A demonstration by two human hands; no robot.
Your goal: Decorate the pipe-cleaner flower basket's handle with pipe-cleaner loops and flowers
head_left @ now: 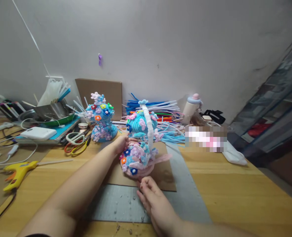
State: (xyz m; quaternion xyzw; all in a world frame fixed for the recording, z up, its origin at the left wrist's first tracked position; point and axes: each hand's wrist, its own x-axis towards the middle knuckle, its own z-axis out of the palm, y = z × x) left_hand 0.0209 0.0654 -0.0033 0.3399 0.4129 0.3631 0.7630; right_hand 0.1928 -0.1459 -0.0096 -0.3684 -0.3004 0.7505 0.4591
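A fuzzy pipe-cleaner flower ornament point(136, 158) stands in front of me on a brown cardboard piece point(164, 179). It has a pink rounded base covered in small flowers, a white wrapped stem point(149, 128) curving up its right side, and a ribbed blue cap point(138, 123) above. My left hand point(121, 144) grips it from the left, fingers partly hidden behind the flowers. Low at its front edge, my right hand point(154, 200) has thumb and forefinger pinched together; what lies between them is unclear. A second flower-covered blue ornament point(100, 115) stands to the back left.
A yellow glue gun point(19, 174) lies at left, its cord trailing forward. Scissors point(80, 146) and a white power bank point(38, 132) are behind it. Pipe cleaners point(172, 131) are heaped at the back beside a bottle point(191, 108). Glue bits dot the grey mat point(111, 204).
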